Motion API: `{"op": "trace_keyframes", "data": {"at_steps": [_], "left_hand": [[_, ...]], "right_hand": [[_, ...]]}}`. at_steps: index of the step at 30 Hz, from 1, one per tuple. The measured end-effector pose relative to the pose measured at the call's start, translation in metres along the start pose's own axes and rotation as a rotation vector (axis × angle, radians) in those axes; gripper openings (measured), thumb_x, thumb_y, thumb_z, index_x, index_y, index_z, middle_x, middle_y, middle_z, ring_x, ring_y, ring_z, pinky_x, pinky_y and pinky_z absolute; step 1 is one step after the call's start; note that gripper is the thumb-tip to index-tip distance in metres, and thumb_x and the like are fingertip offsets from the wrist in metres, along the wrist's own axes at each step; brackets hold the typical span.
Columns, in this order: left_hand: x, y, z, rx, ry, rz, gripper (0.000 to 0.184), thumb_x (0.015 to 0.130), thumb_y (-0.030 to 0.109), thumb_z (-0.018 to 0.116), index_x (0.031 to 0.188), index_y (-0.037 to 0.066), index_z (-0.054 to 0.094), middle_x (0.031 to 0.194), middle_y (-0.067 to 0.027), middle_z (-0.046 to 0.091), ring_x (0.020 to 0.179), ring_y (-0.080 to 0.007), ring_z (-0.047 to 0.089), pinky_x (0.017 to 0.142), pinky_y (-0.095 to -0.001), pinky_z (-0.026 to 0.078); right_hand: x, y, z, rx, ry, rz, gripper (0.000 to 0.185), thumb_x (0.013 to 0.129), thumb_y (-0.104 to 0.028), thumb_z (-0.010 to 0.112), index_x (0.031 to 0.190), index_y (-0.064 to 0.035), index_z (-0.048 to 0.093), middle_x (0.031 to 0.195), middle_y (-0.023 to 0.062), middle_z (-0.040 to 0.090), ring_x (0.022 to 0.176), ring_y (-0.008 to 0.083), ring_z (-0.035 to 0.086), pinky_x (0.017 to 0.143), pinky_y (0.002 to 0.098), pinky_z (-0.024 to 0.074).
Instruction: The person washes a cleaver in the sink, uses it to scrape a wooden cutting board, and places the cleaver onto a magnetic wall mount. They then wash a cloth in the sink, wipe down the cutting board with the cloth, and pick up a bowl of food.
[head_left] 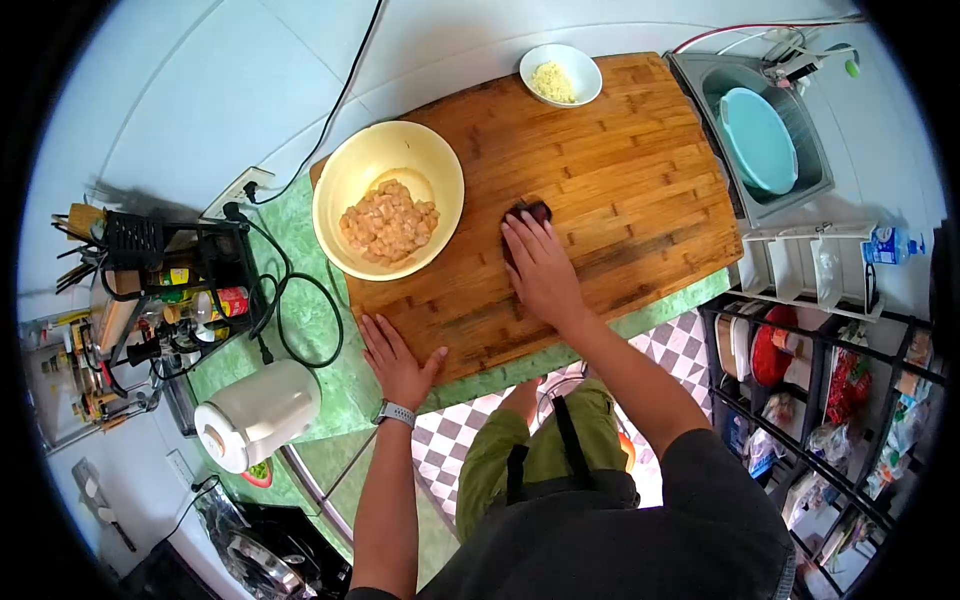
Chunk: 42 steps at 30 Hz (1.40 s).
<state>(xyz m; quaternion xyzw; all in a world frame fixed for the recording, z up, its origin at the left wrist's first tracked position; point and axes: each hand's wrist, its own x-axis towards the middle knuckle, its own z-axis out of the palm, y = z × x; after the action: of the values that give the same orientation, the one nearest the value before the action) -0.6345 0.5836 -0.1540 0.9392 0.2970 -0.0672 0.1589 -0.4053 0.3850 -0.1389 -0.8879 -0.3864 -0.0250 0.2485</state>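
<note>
My right hand (pixel 537 258) lies over a crumpled dark maroon cloth (pixel 538 210), pressing it against the wooden cutting board (pixel 620 180). The hand covers most of the cloth. Darker, damp-looking streaks run along the board near it. My left hand (pixel 398 362) rests with fingers spread at the board's front left edge, holding nothing. A pale yellow bowl (pixel 335 165) of raw diced meat (pixel 390 222) stands on the board's left part. At the back edge sits a small white bowl (pixel 590 78) with chopped pale yellow bits (pixel 552 83).
A sink (pixel 710 75) holding a turquoise basin (pixel 755 140) lies to the right. On the left stand a white lidded container (pixel 262 412), loose black cables (pixel 285 290) and a utensil rack (pixel 135 240). Black shelves (pixel 800 440) are at the lower right.
</note>
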Motion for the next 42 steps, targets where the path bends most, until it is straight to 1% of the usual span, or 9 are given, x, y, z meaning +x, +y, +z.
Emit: {"op": "trace_keyframes", "data": {"at_steps": [10, 17, 21, 23, 28, 30, 33, 37, 42], "left_hand": [[0.004, -0.006, 0.004, 0.031, -0.127, -0.042, 0.127, 0.078, 0.067, 0.067, 0.154, -0.003, -0.007, 0.160, -0.0268, -0.013, 0.149, -0.0423, -0.009, 0.115, -0.0627, 0.003], [0.004, -0.008, 0.006, 0.038, -0.124, -0.021, 0.124, 0.080, 0.064, 0.067, 0.154, 0.000, -0.008, 0.161, -0.0245, -0.014, 0.149, -0.0414, -0.011, 0.116, -0.0621, 0.004], [0.002, -0.006, 0.001, 0.010, -0.142, -0.044, 0.124, 0.079, 0.064, 0.068, 0.155, 0.000, -0.007, 0.161, -0.0240, -0.013, 0.149, -0.0421, -0.011, 0.116, -0.0622, 0.004], [0.003, -0.005, 0.001, -0.020, -0.157, -0.059, 0.125, 0.079, 0.064, 0.068, 0.155, 0.002, -0.009, 0.161, -0.0226, -0.016, 0.149, -0.0411, -0.011, 0.115, -0.0634, 0.004], [0.003, -0.008, 0.003, 0.016, -0.118, -0.036, 0.127, 0.076, 0.064, 0.070, 0.155, 0.001, -0.009, 0.160, -0.0244, -0.016, 0.149, -0.0422, -0.010, 0.115, -0.0631, 0.005], [0.003, -0.010, 0.005, 0.015, -0.130, -0.034, 0.128, 0.076, 0.063, 0.071, 0.154, 0.001, -0.009, 0.160, -0.0250, -0.016, 0.149, -0.0427, -0.009, 0.115, -0.0630, 0.005], [0.005, -0.010, 0.003, 0.047, -0.154, -0.032, 0.127, 0.076, 0.065, 0.070, 0.154, -0.001, -0.006, 0.159, -0.0283, -0.013, 0.149, -0.0437, -0.008, 0.116, -0.0607, 0.004], [0.006, -0.020, 0.007, 0.058, -0.106, 0.051, 0.127, 0.077, 0.067, 0.067, 0.154, -0.002, -0.007, 0.160, -0.0287, -0.011, 0.149, -0.0458, -0.006, 0.115, -0.0618, 0.004], [0.008, -0.019, 0.009, 0.045, -0.135, 0.072, 0.126, 0.078, 0.068, 0.065, 0.153, -0.004, -0.006, 0.159, -0.0301, -0.010, 0.148, -0.0460, -0.007, 0.116, -0.0600, 0.002]], "right_hand": [[0.225, 0.065, 0.069, 0.024, 0.047, -0.128, 0.047, 0.095, -0.025, 0.054, 0.135, 0.0002, 0.051, 0.143, 0.0166, 0.050, 0.138, 0.0319, 0.039, 0.118, 0.0459, 0.0265], [0.115, 0.058, 0.021, 0.084, 0.059, -0.302, 0.050, 0.089, -0.026, 0.061, 0.133, -0.0031, 0.053, 0.139, 0.0135, 0.053, 0.133, 0.0298, 0.045, 0.115, 0.0452, 0.0316], [0.068, 0.119, -0.035, 0.026, 0.008, -0.104, 0.048, 0.088, -0.024, 0.063, 0.132, -0.0048, 0.055, 0.135, 0.0132, 0.056, 0.130, 0.0303, 0.048, 0.112, 0.0449, 0.0350], [0.061, 0.180, -0.059, -0.257, 0.142, 0.021, 0.044, 0.090, -0.022, 0.062, 0.129, -0.0036, 0.057, 0.132, 0.0155, 0.058, 0.125, 0.0331, 0.052, 0.109, 0.0445, 0.0383], [0.109, 0.309, -0.083, -0.161, 0.366, 0.467, 0.039, 0.091, -0.020, 0.058, 0.124, 0.0008, 0.059, 0.125, 0.0218, 0.060, 0.121, 0.0391, 0.052, 0.105, 0.0479, 0.0395], [0.128, 0.299, -0.051, -0.348, 0.395, 0.175, 0.040, 0.092, -0.019, 0.056, 0.126, 0.0029, 0.057, 0.125, 0.0223, 0.060, 0.122, 0.0404, 0.051, 0.108, 0.0483, 0.0369], [0.125, 0.216, -0.058, -0.142, 0.136, 0.018, 0.044, 0.093, -0.019, 0.054, 0.131, 0.0030, 0.053, 0.130, 0.0204, 0.057, 0.127, 0.0381, 0.048, 0.112, 0.0464, 0.0330], [0.121, 0.236, -0.081, -0.049, -0.031, -0.220, 0.045, 0.092, -0.023, 0.057, 0.133, -0.0039, 0.053, 0.135, 0.0153, 0.055, 0.130, 0.0337, 0.047, 0.114, 0.0456, 0.0319], [0.190, 0.342, -0.085, -0.131, 0.037, -0.074, 0.044, 0.096, -0.028, 0.055, 0.135, -0.0084, 0.053, 0.138, 0.0131, 0.055, 0.132, 0.0323, 0.046, 0.113, 0.0437, 0.0339]]}}
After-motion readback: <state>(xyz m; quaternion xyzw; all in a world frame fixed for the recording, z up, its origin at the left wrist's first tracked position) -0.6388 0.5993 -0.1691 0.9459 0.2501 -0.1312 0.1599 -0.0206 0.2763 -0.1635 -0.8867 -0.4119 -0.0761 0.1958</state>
